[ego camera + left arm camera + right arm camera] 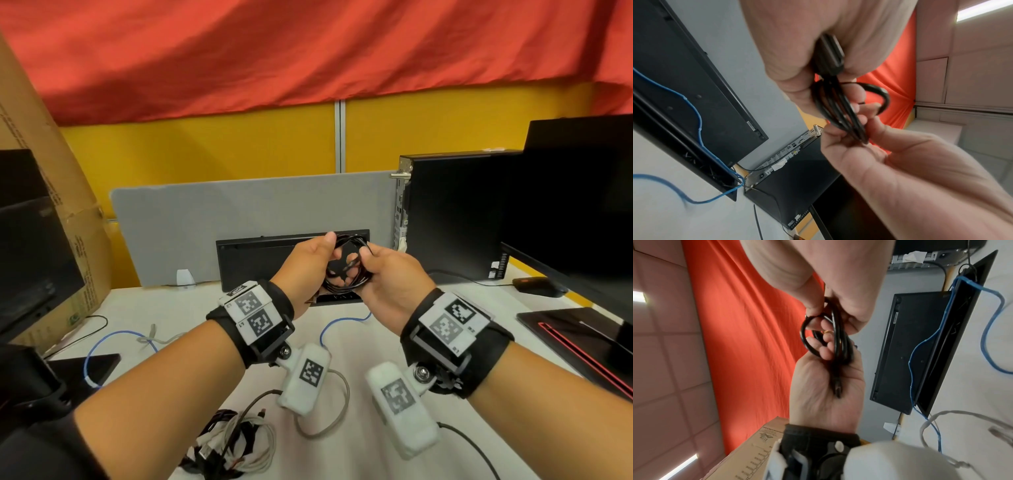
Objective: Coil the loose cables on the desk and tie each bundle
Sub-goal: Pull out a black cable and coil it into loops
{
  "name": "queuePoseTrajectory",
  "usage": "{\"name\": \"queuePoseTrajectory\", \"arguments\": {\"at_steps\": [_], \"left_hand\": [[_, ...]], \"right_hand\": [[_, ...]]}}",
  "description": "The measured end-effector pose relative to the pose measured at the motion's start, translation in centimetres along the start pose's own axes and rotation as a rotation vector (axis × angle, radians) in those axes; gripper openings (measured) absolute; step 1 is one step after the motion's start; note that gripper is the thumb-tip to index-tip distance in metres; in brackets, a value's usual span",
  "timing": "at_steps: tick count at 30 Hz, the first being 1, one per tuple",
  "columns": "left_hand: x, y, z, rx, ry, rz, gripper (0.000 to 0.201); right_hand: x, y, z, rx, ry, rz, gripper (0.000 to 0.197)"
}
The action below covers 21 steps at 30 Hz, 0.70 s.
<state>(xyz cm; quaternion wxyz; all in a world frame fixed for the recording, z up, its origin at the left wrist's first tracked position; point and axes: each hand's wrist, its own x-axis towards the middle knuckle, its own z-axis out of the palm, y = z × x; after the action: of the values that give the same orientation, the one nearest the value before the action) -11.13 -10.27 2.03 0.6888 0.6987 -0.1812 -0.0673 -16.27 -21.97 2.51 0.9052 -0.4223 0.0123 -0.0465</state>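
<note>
Black cable (346,265) is coiled and held up over the surface (191,308), left hand (306,270) and right hand (388,281) both pinching it. No tie visible. Blue cable (113,337), grey cable (329,411) and tangle (233,442) lie loose: mostly undone.

Left hand (308,263) and right hand (387,274) raised together, fingers (857,107) curled, gripping
</note>
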Motion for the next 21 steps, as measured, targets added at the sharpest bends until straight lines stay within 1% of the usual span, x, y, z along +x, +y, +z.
{"name": "queuePoseTrajectory", "arguments": {"at_steps": [2,3,4,5,6,8,9,10,12,13,14,15,17,19,21], "left_hand": [[-0.1,-0.1,0.1,0.033,-0.001,0.004,0.045],[-0.2,-0.1,0.1,0.045,-0.006,0.010,0.043],[-0.4,-0.1,0.2,0.054,-0.008,0.022,0.041],[-0.4,0.0,0.3,0.065,0.000,0.040,0.040],[-0.4,0.0,0.3,0.099,0.022,0.070,0.040],[-0.1,0.0,0.1,0.232,0.090,0.158,0.037],[0.1,-0.1,-0.1,0.320,0.121,0.198,0.036],[0.3,-0.2,-0.3,0.397,0.145,0.237,0.036],[0.5,-0.3,-0.7,0.486,0.176,0.297,0.037],[0.6,-0.3,-0.8,0.498,0.187,0.312,0.037],[0.7,-0.2,-1.0,0.506,0.191,0.326,0.037],[0.8,-0.2,-1.2,0.525,0.190,0.335,0.036],[0.9,-0.5,-1.7,0.621,0.194,0.337,0.035],[0.9,-0.9,-2.1,0.690,0.214,0.312,0.034],[0.9,-1.3,-2.4,0.699,0.230,0.293,0.035]], "right_hand": [[0.0,-0.2,0.1,0.071,-0.052,0.046,0.032],[-0.1,-0.3,0.2,0.064,-0.091,0.053,0.026],[-0.2,-0.4,0.2,0.007,-0.123,0.046,0.019],[-0.2,-0.4,0.3,-0.098,-0.138,0.023,0.013],[-0.2,-0.4,0.3,-0.219,-0.139,-0.010,0.013],[0.0,-0.4,0.2,-0.470,-0.101,-0.071,0.024],[0.2,-0.5,0.1,-0.636,-0.075,-0.117,0.031],[0.3,-0.6,-0.1,-0.851,-0.043,-0.175,0.037],[0.4,-1.0,-0.3,-1.273,0.004,-0.260,0.046],[0.4,-1.4,-0.4,-1.384,0.037,-0.261,0.046],[0.6,-1.7,-0.5,-1.426,0.074,-0.229,0.041],[0.7,-2.0,-0.6,-1.412,0.105,-0.184,0.036],[0.6,-2.6,-0.8,-1.328,0.117,-0.103,0.023],[0.7,-2.8,-1.0,-1.274,0.093,-0.098,0.012],[0.7,-2.9,-1.2,-1.248,0.079,-0.132,0.012]]}}
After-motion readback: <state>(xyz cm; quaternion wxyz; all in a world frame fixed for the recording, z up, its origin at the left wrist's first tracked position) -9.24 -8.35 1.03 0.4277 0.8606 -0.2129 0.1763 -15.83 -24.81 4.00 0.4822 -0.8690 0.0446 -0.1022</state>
